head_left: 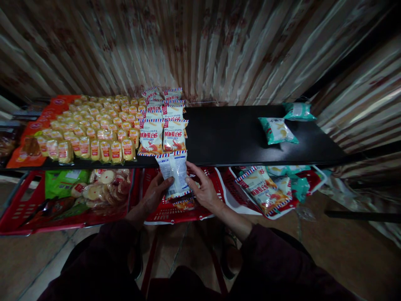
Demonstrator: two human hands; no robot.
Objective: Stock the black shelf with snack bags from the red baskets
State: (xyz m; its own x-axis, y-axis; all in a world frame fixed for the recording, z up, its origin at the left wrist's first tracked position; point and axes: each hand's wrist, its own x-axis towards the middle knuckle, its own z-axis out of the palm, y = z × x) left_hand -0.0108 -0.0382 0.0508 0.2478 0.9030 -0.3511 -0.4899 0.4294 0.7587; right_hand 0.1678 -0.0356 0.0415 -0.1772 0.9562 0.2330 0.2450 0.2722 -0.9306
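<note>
While both hands meet at the centre of the frame, they pinch one snack packet [174, 172] between them. The left hand [153, 195] grips its lower left edge, thumb across the front and the other fingers [165, 181] curled behind. The right hand [205, 193] takes the right edge, its fingers [194, 174] pressed together along the side of the wrapper. The snack packet is white with a red and blue striped border. It is held nearly upright, with its top just touching or just short of the front edge of the black worktop [232, 138]; I cannot tell which.

Directly under the hands sits a red basket [188, 215], and a matching pack lies in it below the held one. Just above, on the worktop, stand rows of the same striped packets [163, 136], running back toward the curtain [200, 46]. To their left is a dense block of small yellow packets [94, 133], with orange packs [39, 123] at the far left edge. In the upper right, well apart from the hands, two teal packets [277, 130] lie on the bare dark surface.

Lower left, a second red basket [19, 209] holds round biscuits and green bags. At right of centre, a third basket [233, 196] holds more striped and teal packets. Dark sleeves fill the bottom of the frame.
</note>
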